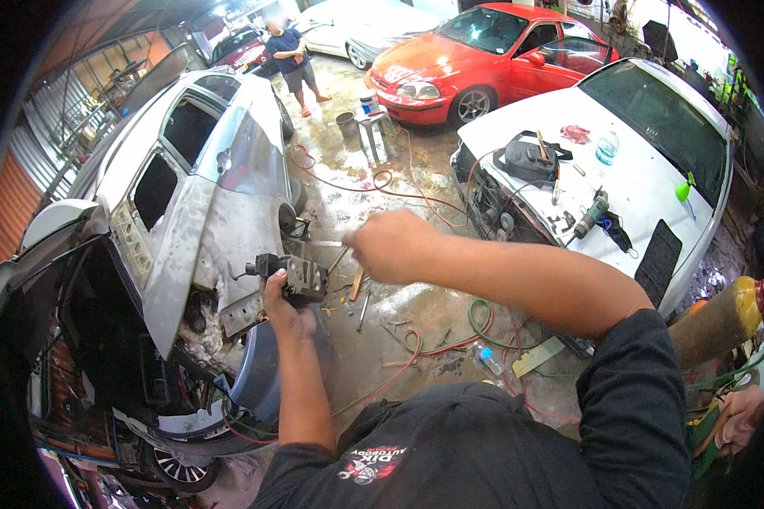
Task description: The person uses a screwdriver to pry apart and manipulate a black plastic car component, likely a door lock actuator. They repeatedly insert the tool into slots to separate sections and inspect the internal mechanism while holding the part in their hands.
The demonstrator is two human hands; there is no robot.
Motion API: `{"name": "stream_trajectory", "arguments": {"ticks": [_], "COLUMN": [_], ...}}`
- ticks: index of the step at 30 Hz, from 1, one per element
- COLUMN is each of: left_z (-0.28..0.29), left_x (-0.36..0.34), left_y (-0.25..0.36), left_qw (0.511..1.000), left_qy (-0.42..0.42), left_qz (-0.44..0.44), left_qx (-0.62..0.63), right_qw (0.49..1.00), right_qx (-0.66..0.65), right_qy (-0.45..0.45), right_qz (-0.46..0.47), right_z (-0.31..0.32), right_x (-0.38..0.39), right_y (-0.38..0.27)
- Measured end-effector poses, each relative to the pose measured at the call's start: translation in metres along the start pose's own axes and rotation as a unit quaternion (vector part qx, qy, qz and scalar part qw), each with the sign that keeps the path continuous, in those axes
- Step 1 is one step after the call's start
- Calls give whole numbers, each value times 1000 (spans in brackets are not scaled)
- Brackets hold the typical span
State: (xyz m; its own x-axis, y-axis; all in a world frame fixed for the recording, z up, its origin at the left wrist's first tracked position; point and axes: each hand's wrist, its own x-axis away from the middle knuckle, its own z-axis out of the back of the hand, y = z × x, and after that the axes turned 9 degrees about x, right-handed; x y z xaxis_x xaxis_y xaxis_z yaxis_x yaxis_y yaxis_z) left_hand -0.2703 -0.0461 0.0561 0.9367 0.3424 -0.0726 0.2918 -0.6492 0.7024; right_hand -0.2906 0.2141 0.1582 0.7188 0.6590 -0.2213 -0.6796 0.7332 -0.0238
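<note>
My left hand (287, 305) grips a dark boxy metal part (304, 278) with a black fitting on its left side. It is held just right of the open rear corner of the grey, partly stripped car (246, 204). My right hand (395, 246) is closed in a fist to the right of that part and a little beyond it. A pale straight bar (324, 243) runs leftward from the fist, ending above the part. What kind of tool it is, I cannot make out; my fingers hide its near end.
On the right, a white car's hood (603, 161) bears a black bag (530, 157), a power drill (592, 214) and a bottle (607, 148). Hoses (484, 318) and sticks lie on the floor. A red car (492, 59) and a standing person (289, 59) are farther back.
</note>
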Motion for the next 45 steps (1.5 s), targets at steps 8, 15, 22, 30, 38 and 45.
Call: {"name": "stream_trajectory", "arguments": {"ticks": [8, 15, 22, 30, 38, 45], "left_z": [-18, -32, -14, -40, -50, -25], "left_x": [0, -3, -16, 12, 16, 5], "left_y": [-5, -11, -21, -23, -22, -18], "left_qw": [1000, 1000, 963, 996, 993, 999], "left_qy": [11, -23, -197, -61, -83, -35], "left_qz": [-26, 3, 178, 60, 81, 12], "left_qx": [3, 12, 46, -11, 0, -5], "right_qw": [998, 997, 992, 996, 984, 974], "right_qx": [-24, -17, -9, 40, 143, 91], "right_qy": [-47, -71, -123, -61, -14, 92], "right_qz": [19, 6, -4, 48, -107, -184], "right_z": [0, -1, 4, 14, 9, 45], "right_x": [11, 27, 37, 52, 29, 45], "right_y": [-28, -38, -33, -17, 50, 54]}}
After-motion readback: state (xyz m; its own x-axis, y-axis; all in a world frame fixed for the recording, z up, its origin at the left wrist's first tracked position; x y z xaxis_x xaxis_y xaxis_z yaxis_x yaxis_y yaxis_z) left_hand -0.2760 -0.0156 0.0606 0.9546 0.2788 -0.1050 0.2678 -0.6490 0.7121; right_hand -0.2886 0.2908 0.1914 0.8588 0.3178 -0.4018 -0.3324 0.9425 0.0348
